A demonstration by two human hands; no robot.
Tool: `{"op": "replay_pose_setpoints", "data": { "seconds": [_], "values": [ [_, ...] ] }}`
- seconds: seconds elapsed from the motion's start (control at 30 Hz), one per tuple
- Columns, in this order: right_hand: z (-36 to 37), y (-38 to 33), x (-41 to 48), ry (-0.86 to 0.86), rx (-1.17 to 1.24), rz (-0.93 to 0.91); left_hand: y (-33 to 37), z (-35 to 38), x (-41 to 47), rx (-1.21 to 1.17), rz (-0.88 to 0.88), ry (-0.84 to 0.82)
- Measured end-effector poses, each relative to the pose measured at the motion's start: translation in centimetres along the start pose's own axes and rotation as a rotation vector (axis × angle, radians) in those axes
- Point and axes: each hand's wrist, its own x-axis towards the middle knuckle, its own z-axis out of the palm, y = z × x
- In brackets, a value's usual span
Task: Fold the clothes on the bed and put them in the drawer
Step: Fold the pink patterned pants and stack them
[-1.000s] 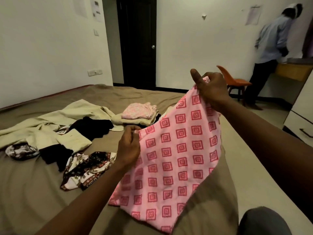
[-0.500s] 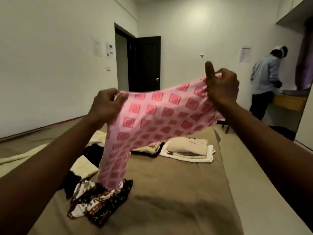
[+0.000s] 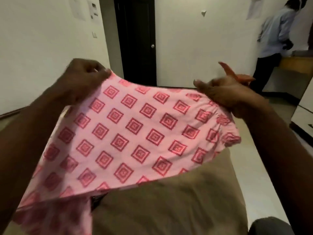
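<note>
A pink garment (image 3: 132,133) with red square motifs is stretched out in the air in front of me, above the brown bed (image 3: 169,206). My left hand (image 3: 84,77) pinches its upper left edge. My right hand (image 3: 221,94) grips its gathered upper right edge. The cloth hangs down to the lower left and hides the other clothes on the bed. A white drawer unit (image 3: 303,112) stands at the right edge of the view.
A dark door (image 3: 137,39) is shut in the far wall. An orange chair (image 3: 237,75) shows behind my right hand. A person in a blue shirt (image 3: 274,33) stands at a wooden desk (image 3: 296,65) at far right. Pale floor runs along the bed's right side.
Both hands have lowered and spread the pink garment wider and flatter in front of me. The view has dropped, so the cloth now covers the folded piles and loose clothes.
</note>
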Motion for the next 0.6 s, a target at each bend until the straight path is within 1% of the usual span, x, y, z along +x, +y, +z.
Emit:
{"op": "replay_pose_setpoints", "data": {
  "seconds": [0.03,0.07,0.13,0.2,0.23,0.3,0.33,0.4,0.47,0.53,0.57,0.6],
  "values": [
    [0.8,2.1,0.6,-0.032,-0.001,0.045,-1.6,1.8,0.5,-0.009,-0.052,-0.115],
    [1.8,4.8,1.6,-0.046,-0.013,0.097,-3.8,5.1,1.3,-0.004,-0.095,-0.217],
    [4.2,10.8,3.2,-0.029,-0.091,0.199,-8.4,11.9,1.6,0.041,-0.164,-0.346],
    [7.1,17.5,3.8,-0.036,-0.155,0.343,-13.3,19.4,1.1,0.133,-0.236,-0.396],
    [8.9,21.1,3.7,-0.071,-0.195,0.404,-15.7,23.1,0.2,0.200,-0.275,-0.438],
    [12.4,27.0,2.8,-0.127,-0.350,0.443,-19.8,29.6,-2.3,0.301,-0.343,-0.519],
    [13.7,28.6,2.4,-0.101,-0.451,0.420,-21.3,31.8,-3.7,0.350,-0.343,-0.517],
    [14.9,29.6,2.6,-0.068,-0.565,0.332,-23.2,34.6,-6.0,0.484,-0.296,-0.459],
    [14.4,29.6,4.3,-0.102,-0.544,0.262,-23.7,34.9,-6.5,0.505,-0.262,-0.377],
    [13.4,29.6,5.8,-0.174,-0.514,0.252,-23.6,33.8,-6.1,0.458,-0.269,-0.411],
    [13.2,29.5,5.9,-0.205,-0.552,0.253,-23.5,32.8,-6.0,0.448,-0.271,-0.466],
    [13.1,29.5,5.8,-0.201,-0.633,0.244,-23.2,31.8,-6.0,0.449,-0.267,-0.523]
  ]
}}
